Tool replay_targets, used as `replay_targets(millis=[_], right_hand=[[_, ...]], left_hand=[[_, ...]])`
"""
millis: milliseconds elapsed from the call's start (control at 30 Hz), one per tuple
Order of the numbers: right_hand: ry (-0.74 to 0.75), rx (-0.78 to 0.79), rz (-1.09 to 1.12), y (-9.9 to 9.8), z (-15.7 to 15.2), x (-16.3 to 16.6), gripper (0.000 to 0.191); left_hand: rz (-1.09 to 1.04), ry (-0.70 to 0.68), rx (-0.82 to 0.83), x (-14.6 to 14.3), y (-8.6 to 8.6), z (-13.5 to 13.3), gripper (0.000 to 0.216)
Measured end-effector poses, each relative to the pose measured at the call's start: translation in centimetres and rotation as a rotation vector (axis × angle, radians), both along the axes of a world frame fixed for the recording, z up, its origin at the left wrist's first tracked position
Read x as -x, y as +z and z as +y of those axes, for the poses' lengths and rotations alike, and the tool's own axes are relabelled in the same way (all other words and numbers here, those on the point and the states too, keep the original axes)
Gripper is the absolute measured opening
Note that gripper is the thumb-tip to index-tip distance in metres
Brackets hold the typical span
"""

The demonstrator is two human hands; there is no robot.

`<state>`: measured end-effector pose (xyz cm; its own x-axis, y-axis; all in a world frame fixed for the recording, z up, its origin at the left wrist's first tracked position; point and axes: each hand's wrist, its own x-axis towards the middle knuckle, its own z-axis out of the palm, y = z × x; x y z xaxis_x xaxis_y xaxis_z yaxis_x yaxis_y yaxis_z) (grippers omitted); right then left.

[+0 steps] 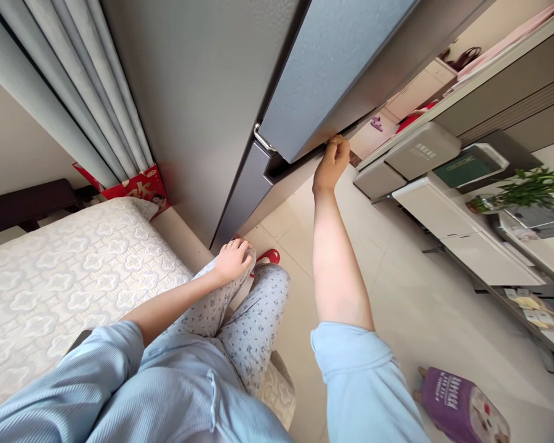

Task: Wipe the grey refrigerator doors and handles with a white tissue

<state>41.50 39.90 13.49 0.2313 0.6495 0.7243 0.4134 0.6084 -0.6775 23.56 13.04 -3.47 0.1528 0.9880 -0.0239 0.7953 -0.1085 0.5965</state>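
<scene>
My right hand (333,161) reaches forward with its fingers curled at the lower edge of a grey upper refrigerator door (332,67). The fingertips are partly hidden behind that edge. A metal hinge (264,138) shows at the door's near corner, above the lower refrigerator door (247,184). My left hand (234,259) lies on my bent knee, over patterned trousers (258,307), with its fingers laid out and nothing in them.
A sofa with a quilted cover (74,277) is at the left, near a red box (143,187) and grey curtains (83,86). Tiled floor (295,240) lies below. At right stand a white cabinet (461,227), a plant (530,187) and a purple bag (457,400).
</scene>
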Motion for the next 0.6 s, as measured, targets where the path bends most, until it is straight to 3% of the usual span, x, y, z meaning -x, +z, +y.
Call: replay_targets(millis=[367,600], right_hand=[[-0.024,-0.143,-0.016,-0.4,-4.7,4.0,0.028],[-0.053,-0.120,-0.007,-0.8,-7.0,6.0,0.031]], left_hand=[[0.011,0.005,-0.021,-0.1,-0.1,-0.6,0.029],[-0.001,-0.001,-0.025,-0.2,-0.1,-0.9,0.029]])
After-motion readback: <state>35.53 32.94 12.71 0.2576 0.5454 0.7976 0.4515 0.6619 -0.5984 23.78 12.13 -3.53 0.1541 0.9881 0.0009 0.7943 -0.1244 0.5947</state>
